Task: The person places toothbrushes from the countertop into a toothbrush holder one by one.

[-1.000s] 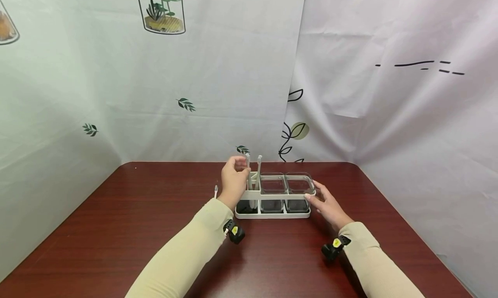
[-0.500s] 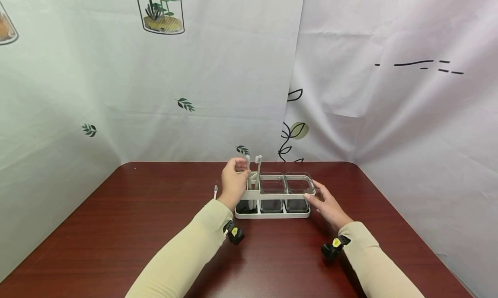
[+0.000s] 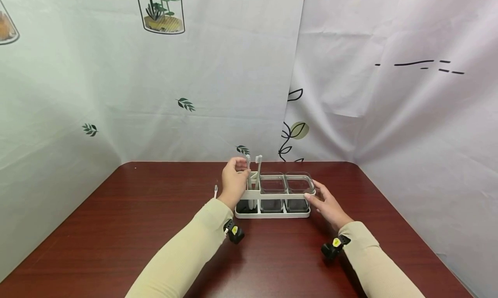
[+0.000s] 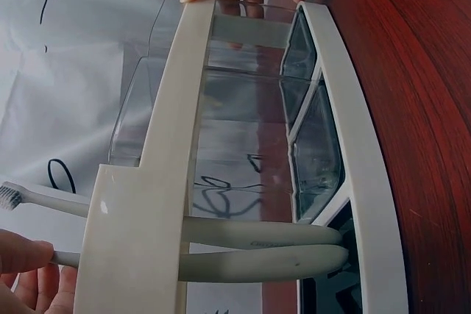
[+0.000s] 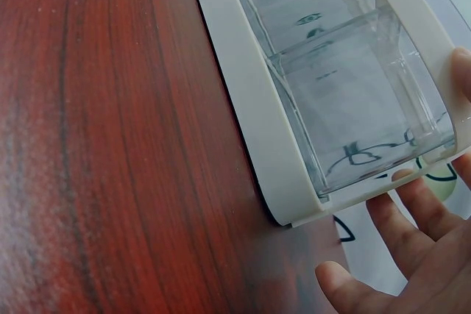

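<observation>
My left hand [image 3: 234, 181] pinches a toothbrush [image 4: 265, 264] at its neck, between thumb and fingers. That brush stands in the left compartment of a white toothbrush holder [image 3: 278, 196], its handle end down at the dark base pad. Beside it a second toothbrush [image 3: 258, 170] leans in the same compartment, bristles facing left; the two handles touch low down in the left wrist view. Two clear cups [image 3: 273, 184] sit in the holder's other compartments. At the holder's right end, my right hand [image 3: 328, 205] grips the upper rail, thumb in front and fingers along the side.
Partly hidden behind my left wrist, the head of another toothbrush [image 3: 215, 191] shows to the left of the holder. Everything stands on a dark red wooden table [image 3: 155, 211]. A pale printed cloth [image 3: 218, 73] hangs behind and along both sides.
The second toothbrush has turned, so its bristles now show toward the left. The handle ends have shifted slightly left at the base. Both hands stay almost where they were.
</observation>
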The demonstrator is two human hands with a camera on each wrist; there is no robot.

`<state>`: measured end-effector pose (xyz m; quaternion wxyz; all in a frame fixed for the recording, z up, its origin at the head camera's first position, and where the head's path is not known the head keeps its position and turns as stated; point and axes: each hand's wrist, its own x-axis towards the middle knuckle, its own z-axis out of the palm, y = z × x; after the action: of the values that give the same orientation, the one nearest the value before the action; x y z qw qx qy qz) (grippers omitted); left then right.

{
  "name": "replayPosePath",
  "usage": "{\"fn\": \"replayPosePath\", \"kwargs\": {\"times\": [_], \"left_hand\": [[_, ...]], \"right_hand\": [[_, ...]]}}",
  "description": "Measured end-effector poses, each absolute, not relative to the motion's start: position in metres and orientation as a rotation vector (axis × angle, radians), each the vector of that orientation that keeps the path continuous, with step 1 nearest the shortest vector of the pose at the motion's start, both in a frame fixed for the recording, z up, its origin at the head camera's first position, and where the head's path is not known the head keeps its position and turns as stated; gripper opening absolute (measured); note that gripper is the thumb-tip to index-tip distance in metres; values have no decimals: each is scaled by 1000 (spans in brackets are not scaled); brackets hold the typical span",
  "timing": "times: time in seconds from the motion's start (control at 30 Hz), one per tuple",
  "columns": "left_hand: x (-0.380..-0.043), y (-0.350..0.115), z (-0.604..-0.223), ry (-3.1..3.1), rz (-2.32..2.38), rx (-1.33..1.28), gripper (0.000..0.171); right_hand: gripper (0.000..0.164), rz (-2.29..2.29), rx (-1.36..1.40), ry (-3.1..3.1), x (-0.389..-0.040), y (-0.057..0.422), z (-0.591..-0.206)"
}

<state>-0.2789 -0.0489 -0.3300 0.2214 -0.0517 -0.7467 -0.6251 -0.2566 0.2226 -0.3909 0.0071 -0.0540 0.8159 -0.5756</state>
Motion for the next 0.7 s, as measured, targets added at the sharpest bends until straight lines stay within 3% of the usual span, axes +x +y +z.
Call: {"fn": "replayPosePath", "kwargs": {"times": [0.7], "left_hand": [[-281, -49, -329, -2084, -1726, -137, 24]], "right_hand": [[70, -1776, -176, 2569, -259, 224, -393]]}}
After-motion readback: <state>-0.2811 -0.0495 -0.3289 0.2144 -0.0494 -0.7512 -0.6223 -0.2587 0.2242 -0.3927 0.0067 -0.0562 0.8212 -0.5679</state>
